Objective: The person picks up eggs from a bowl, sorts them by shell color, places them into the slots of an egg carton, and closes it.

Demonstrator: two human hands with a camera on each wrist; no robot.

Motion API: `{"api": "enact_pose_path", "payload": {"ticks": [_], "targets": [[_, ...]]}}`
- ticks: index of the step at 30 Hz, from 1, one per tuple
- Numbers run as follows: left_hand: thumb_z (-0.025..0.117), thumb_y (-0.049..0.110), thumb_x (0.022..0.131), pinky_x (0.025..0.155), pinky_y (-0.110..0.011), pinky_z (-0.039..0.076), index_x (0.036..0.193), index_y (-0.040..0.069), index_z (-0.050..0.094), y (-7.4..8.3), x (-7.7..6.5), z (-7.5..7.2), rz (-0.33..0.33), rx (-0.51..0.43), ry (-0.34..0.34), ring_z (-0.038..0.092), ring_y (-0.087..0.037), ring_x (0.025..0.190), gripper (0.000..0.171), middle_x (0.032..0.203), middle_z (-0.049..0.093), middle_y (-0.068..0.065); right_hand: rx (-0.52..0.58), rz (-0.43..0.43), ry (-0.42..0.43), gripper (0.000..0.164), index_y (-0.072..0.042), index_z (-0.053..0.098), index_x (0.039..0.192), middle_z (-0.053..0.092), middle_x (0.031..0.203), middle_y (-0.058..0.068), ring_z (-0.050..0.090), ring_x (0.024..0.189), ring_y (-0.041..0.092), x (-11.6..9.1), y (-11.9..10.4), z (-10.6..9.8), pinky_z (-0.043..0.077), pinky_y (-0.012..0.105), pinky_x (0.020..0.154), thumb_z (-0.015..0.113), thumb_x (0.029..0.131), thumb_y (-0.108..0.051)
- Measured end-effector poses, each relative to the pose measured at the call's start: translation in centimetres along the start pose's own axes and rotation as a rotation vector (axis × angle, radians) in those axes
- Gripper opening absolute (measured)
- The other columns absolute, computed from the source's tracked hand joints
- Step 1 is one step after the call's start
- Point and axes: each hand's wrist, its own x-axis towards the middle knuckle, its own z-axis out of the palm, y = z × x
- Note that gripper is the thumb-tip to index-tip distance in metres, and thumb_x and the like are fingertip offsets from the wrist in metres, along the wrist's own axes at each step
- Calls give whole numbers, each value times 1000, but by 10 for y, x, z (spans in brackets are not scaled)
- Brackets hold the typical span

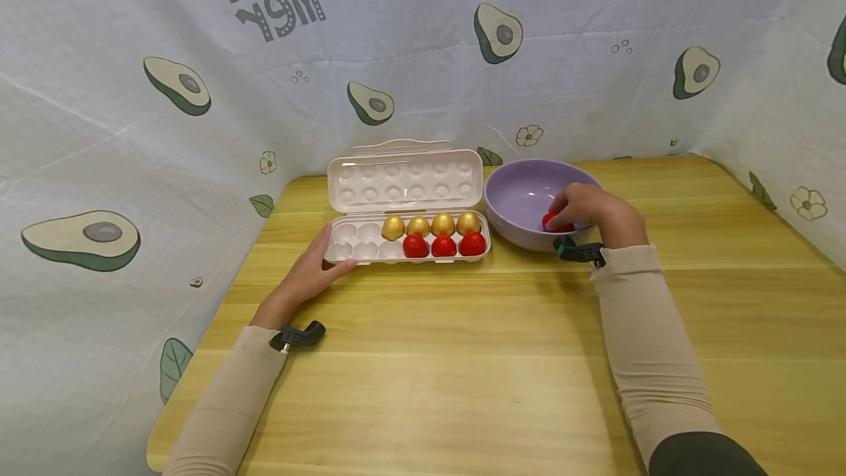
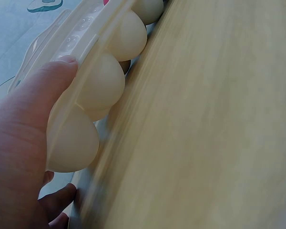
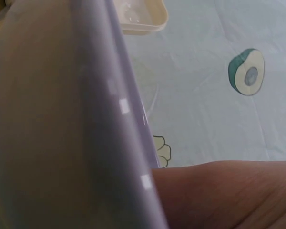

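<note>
A pale plastic egg carton point(image 1: 350, 263) lies on the table with its lid point(image 1: 405, 181) raised at the back. Several gold eggs point(image 1: 443, 225) fill the right part of its rear row, and three red eggs point(image 1: 444, 246) stand in front of them. My left hand point(image 1: 316, 268) holds the carton's left end, with the thumb point(image 2: 62, 71) on the front rim. Inside the purple bowl point(image 1: 505, 222), my right hand point(image 1: 584, 208) pinches a red egg point(image 1: 557, 225). In the right wrist view the bowl's wall point(image 3: 109, 119) hides those fingertips.
The wooden table point(image 1: 429, 358) extends in front of the carton and to the right of the bowl. A white cloth point(image 1: 423, 79) with avocado prints hangs behind and at both sides. Each wrist carries a dark camera mount point(image 1: 297, 335).
</note>
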Motion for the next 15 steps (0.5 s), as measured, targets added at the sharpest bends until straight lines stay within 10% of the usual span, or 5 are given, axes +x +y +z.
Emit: {"api": "enact_pose_path", "payload": {"ticks": [15], "targets": [[62,50,91,116,-49,14,155,4,2,-1,1,0,-2,12,0,11,-30,146,99,161,7,-11,9,-16,29,30,3,70,104,69,89,8,57,85,27,1,1,1,48,40,76,73,86,-21]]}}
